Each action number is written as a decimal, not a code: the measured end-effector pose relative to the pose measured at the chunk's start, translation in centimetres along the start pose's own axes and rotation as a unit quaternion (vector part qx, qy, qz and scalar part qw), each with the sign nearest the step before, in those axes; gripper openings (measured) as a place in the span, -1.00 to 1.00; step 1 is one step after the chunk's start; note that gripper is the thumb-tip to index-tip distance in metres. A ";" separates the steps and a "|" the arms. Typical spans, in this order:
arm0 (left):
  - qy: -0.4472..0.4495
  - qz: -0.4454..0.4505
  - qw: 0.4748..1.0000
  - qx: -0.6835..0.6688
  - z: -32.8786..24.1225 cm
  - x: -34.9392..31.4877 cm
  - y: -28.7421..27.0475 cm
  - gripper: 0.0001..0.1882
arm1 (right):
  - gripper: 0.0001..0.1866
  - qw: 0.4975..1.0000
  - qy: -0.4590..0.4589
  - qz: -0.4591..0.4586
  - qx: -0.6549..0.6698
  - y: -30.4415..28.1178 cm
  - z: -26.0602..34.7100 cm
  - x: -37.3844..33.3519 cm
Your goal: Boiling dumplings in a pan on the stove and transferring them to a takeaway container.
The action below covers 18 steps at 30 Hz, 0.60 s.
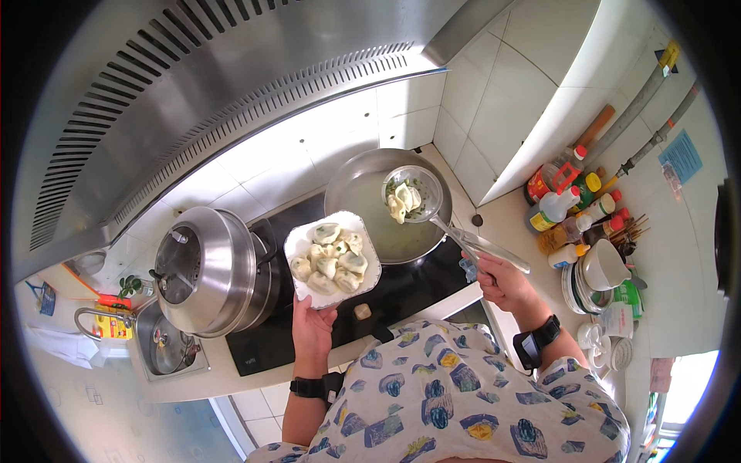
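My left hand point(312, 322) grips the near edge of a white squarish dish point(299, 241) with a wavy rim. Several cooked dumplings point(327, 265) with green filling showing through are heaped in it. My right hand point(503, 281) is closed round the handle of a skimmer point(433, 193), whose round bowl hangs over the wok. A few dumplings point(407, 199) and green bits lie in the skimmer. Beneath it, the wide metal wok point(358, 176) holds pale, cloudy liquid. The dish is just left of the wok's near rim, overlapping it from this viewpoint.
A lidded steel steamer pot point(216, 270) stands left on the black cooktop point(266, 347). Farther left is a sink point(174, 347). Sauce bottles point(553, 210) and stacked bowls point(606, 266) crowd the right counter. A range hood point(255, 77) overhangs the stove.
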<state>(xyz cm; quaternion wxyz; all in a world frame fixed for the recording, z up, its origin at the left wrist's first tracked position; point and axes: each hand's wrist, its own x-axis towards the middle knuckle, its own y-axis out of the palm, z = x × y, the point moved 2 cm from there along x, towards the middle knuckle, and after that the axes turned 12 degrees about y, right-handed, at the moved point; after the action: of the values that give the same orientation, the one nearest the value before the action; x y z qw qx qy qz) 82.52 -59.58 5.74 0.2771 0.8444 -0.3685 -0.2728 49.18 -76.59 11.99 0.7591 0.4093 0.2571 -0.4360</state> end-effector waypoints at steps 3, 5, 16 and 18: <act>0.019 -0.003 1.000 -0.007 0.1 0.4 0.5 -0.56 | -0.67 1.000 -0.002 0.015 0.011 -0.3 0.1 0.0; 0.007 0.003 1.000 -0.007 0.2 0.6 0.3 -0.56 | -0.66 1.000 0.000 -0.007 0.001 0.1 0.1 -0.3; 0.009 0.021 0.999 0.030 -0.1 1.7 2.4 -0.52 | -0.63 0.999 -0.049 0.003 -0.016 2.4 1.0 -1.9; 0.006 0.046 0.998 0.035 -0.2 2.0 3.2 -0.50 | -0.63 0.997 -0.066 0.012 -0.039 3.7 1.4 -3.3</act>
<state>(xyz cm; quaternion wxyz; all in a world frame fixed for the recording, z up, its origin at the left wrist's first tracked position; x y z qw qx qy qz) 82.33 -62.94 7.50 0.2620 0.8374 -0.4148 -0.2411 50.81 -75.27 16.70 0.7947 0.3531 0.2183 -0.4428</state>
